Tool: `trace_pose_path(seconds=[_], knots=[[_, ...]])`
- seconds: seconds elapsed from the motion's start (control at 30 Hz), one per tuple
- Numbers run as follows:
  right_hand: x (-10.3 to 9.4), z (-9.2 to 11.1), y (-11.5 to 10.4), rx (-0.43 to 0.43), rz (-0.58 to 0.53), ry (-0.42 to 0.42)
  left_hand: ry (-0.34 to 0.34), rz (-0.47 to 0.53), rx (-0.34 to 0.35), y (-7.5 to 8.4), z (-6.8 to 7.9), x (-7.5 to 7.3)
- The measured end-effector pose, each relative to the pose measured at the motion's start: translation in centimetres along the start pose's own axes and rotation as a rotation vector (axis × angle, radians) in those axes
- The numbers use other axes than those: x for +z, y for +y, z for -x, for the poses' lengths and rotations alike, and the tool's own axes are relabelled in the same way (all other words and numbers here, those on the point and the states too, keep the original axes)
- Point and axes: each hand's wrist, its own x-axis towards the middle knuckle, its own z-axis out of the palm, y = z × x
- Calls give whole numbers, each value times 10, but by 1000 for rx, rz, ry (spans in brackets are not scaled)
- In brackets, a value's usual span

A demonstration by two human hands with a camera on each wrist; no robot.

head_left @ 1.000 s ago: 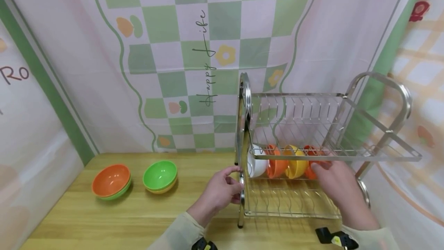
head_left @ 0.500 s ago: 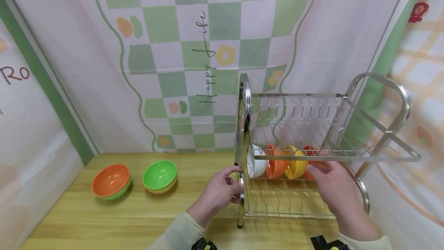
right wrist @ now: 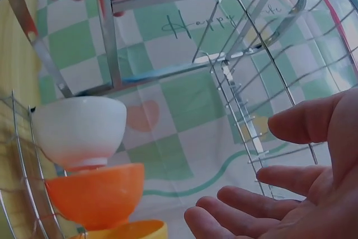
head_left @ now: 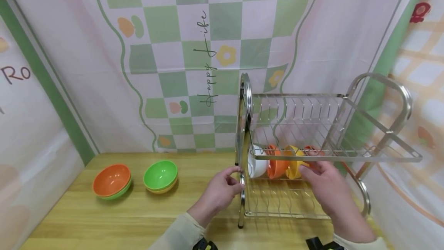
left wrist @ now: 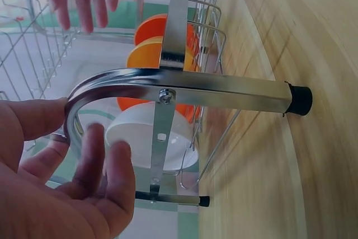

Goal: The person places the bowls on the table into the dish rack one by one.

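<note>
A two-tier metal dish rack (head_left: pixel 288 158) stands on the table. With thumb and fingers curled round the tube of its left side frame, my left hand (head_left: pixel 220 190) grips the rack. On the lower tier several bowls stand on edge in a row: a white bowl (head_left: pixel 257 165) at the left end, then an orange bowl (head_left: pixel 276 168), a yellow bowl (head_left: pixel 292 169) and a red-orange bowl (left wrist: pixel 150 28), which my right hand partly hides in the head view. My right hand (head_left: pixel 329 188) is just in front of these bowls, below the upper tier, its fingers extended and holding nothing.
At the left of the wooden table (head_left: pixel 194 219), an orange bowl (head_left: pixel 111 179) sits inside a green one (head_left: pixel 121 193). Beside them a green bowl (head_left: pixel 160 174) is nested in a yellow bowl (head_left: pixel 163 190). A patterned curtain (head_left: pixel 194 61) hangs behind.
My right hand has come away from the red-orange bowl and shifted left and slightly toward me. The left hand has stayed at the rack's side frame.
</note>
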Motion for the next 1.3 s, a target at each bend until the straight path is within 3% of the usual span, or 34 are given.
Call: trace_pose_path(seconds=[0.17, 0.3, 0.5, 0.63, 0.8, 0.9, 1.03, 1.3], knots=[[13, 4, -10, -37, -89, -43, 9, -53, 18, 0, 1, 1], [28, 7, -19, -65, -134, -76, 29, -164, 68, -3, 3, 1], [44, 12, -25, -75, -181, -119, 75, -435, 189, -7, 12, 1], [49, 14, -27, -103, -191, -140, 102, -664, 223, -4, 20, -5], [59, 16, -28, -126, -236, -154, 160, -968, 183, 2, 32, -18], [68, 17, -30, -122, -231, -157, 196, -1068, 145, 2, 37, -27], [80, 18, -31, -109, -236, -168, 234, -1129, 104, 0, 42, -38], [102, 17, -36, -117, -199, -141, 249, -1116, 29, -3, 46, -54]])
